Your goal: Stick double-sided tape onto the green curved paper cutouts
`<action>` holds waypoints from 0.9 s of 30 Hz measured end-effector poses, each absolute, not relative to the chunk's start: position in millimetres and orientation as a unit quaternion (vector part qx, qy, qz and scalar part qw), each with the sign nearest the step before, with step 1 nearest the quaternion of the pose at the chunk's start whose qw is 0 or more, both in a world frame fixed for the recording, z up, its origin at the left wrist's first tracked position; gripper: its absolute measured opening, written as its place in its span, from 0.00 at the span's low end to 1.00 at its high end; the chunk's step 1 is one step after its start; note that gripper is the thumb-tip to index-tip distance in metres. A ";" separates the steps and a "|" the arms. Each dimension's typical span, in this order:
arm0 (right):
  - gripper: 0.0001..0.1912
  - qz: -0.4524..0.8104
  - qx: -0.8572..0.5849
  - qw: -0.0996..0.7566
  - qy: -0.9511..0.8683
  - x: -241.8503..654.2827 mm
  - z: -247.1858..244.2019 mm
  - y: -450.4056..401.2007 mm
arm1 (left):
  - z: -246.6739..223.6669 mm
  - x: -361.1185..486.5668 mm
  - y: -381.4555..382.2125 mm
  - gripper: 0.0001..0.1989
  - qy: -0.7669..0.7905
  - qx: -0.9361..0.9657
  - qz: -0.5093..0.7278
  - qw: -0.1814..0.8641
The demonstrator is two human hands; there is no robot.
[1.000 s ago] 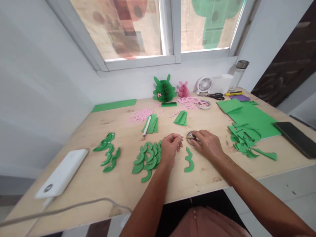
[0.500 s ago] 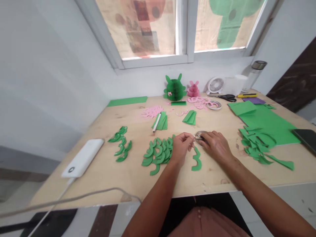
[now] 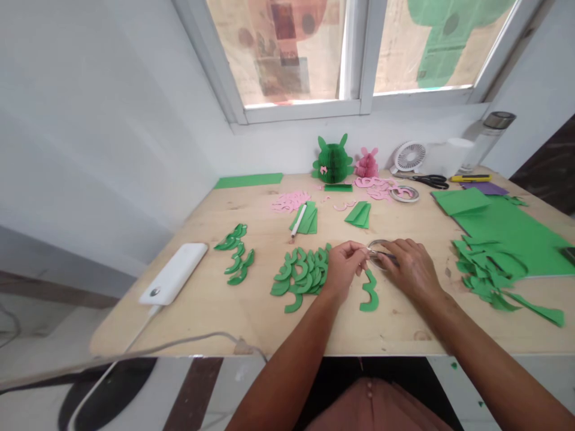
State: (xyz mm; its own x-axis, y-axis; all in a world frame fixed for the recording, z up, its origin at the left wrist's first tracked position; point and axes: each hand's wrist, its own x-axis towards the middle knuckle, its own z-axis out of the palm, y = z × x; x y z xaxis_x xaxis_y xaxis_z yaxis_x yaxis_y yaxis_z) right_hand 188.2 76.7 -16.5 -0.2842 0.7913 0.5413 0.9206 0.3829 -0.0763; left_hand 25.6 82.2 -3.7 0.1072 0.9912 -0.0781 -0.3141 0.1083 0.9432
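My left hand (image 3: 348,268) is closed in a pinch on a small whitish strip (image 3: 369,249), likely a tape end. My right hand (image 3: 412,263) is closed around a slim metal tool (image 3: 390,257) with a dark part; the fingers hide its exact kind. Its tip meets the strip. Beneath the right fingers lies a ring-shaped tape roll (image 3: 376,243). Just below both hands a scalloped green paper piece (image 3: 370,297) lies flat on the wooden table (image 3: 327,335). A heap of similar green cutouts (image 3: 300,272) sits beside my left hand.
Glossy green cutouts (image 3: 238,257) and a white power bank (image 3: 176,272) with a cable are on the left. Green scraps (image 3: 487,269) and green sheets (image 3: 525,230) lie right. Behind are pink cutouts (image 3: 291,202), a pen (image 3: 299,220), black-handled scissors (image 3: 433,181) and a small fan (image 3: 409,157).
The view has swung slightly left, so the scene sits farther right. My hands stay together over the tape roll, with little visible change in their grip.
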 end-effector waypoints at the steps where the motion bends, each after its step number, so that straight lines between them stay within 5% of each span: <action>1: 0.12 -0.122 -0.545 0.268 -0.785 188.9 -16.0 76.8 | -3.5 25.6 82.0 0.08 0.412 0.410 0.526 0.622; 12: 0.10 -0.027 -0.516 0.372 -0.772 190.9 9.8 64.4 | -2.2 25.4 79.6 0.07 0.398 0.409 0.521 0.635; 27: 0.07 -0.135 -0.442 0.415 -0.784 182.8 -7.9 52.8 | -6.5 25.2 79.6 0.08 0.379 0.403 0.508 0.660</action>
